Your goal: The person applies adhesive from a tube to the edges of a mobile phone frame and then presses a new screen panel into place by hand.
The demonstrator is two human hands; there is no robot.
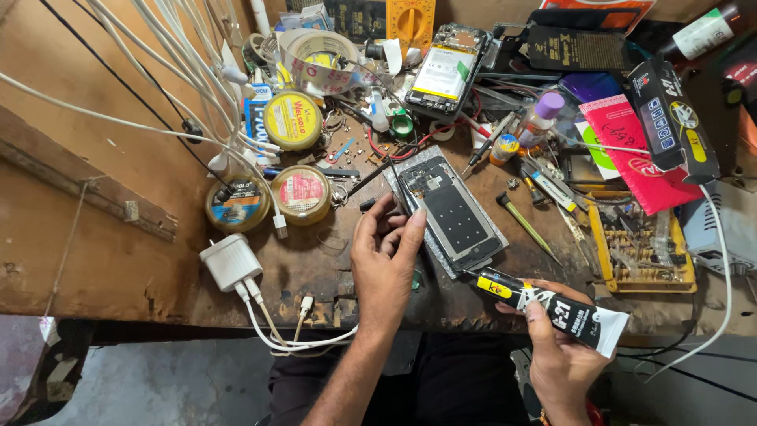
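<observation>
An opened phone body [453, 214], dark inside with a grey frame, lies slanted on a worn wooden workbench [118, 260]. My left hand [385, 251] rests on its near left edge, fingers curled against the frame, with a thin dark pin-like tool at the fingertips. My right hand [561, 347] grips a black tube of adhesive [548, 304] with a yellow band. Its nozzle points at the phone's near corner.
Round tins [292, 120] and a tape roll [319, 59] sit at the back left among white cables and a charger plug [230, 260]. Another open phone [445, 69], screwdrivers, a small bottle [542, 114], boxes and a yellow parts tray [643, 244] crowd the right.
</observation>
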